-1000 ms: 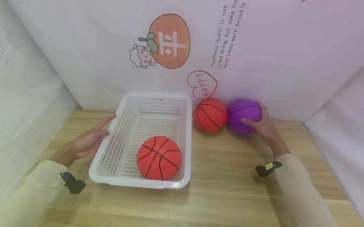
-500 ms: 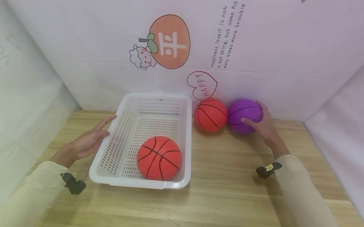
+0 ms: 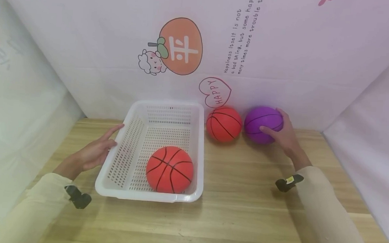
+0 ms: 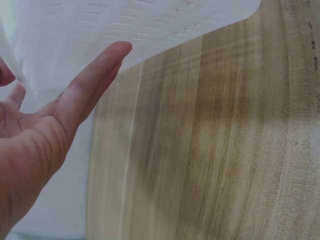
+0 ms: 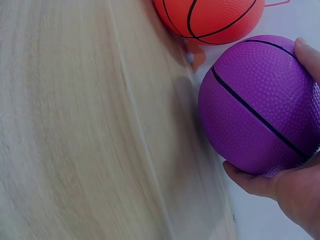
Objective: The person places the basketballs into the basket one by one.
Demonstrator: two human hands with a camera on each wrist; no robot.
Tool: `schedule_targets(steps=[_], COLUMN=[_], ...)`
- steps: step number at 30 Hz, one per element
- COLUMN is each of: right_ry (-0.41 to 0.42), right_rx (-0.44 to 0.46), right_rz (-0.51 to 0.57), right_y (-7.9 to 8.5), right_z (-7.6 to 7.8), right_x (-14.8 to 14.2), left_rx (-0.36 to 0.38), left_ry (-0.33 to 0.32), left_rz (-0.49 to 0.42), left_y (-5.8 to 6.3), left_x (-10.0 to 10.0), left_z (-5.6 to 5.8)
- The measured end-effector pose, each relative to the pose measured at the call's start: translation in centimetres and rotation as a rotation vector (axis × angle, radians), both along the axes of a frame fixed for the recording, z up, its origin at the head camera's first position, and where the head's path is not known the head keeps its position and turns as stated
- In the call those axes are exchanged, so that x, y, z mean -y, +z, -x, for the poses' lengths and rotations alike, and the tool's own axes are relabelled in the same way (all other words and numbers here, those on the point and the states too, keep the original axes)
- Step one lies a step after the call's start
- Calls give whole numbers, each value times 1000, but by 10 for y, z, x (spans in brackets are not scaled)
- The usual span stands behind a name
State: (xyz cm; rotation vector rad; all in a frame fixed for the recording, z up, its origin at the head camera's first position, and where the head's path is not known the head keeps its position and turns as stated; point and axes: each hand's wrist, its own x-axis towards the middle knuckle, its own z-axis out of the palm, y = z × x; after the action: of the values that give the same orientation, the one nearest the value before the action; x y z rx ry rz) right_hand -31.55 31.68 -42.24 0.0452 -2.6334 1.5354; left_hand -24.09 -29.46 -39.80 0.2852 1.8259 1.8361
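In the head view, a white plastic basket [image 3: 149, 196] with slotted walls stands left of centre, with a red toy basketball [image 3: 170, 170] inside near its front right corner. My left hand [image 3: 93, 153] holds the basket's left rim; in the left wrist view, straight fingers [image 4: 90, 82] lie along the outer wall below the rim. My right hand [image 3: 282, 135] grips a purple toy basketball [image 3: 259, 121] from its right side, thumb across the front and fingers round the back. Close to the purple ball's left is another red basketball [image 3: 223, 125], with a narrow gap between them.
A wooden table [image 3: 235, 220] bears everything. Behind the balls rises a white printed backdrop [image 3: 284, 67], with white cloth [image 3: 23, 70] along the left and more cloth [image 3: 375, 121] along the right. The uncontained red ball sits beside the basket's right rim.
My right hand has shifted slightly right with the purple ball, and a small gap has opened between it and the red ball. The left hand and the basket have stayed in place.
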Motion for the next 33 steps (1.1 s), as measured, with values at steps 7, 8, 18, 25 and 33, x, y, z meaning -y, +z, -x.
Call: schedule_targets(steps=[7, 8, 18, 25, 33], right_ry=[1, 3, 28, 57, 114], right_rx=[-12, -11, 3, -21, -3], right_rz=[-16, -16, -35, -71, -70], right_y=[7, 8, 15, 24, 41], right_z=[-3, -3, -5, -11, -19], right_x=[-1, -1, -5, -7, -10], left_rx=[0, 0, -6, -8, -13], left_ry=[-5, -7, -16, -10, -19], left_rz=[-7, -8, -8, -1, -5], left_y=[1, 1, 0, 0, 0], left_x=[0, 0, 1, 0, 0], left_z=[-1, -2, -2, -2, -2])
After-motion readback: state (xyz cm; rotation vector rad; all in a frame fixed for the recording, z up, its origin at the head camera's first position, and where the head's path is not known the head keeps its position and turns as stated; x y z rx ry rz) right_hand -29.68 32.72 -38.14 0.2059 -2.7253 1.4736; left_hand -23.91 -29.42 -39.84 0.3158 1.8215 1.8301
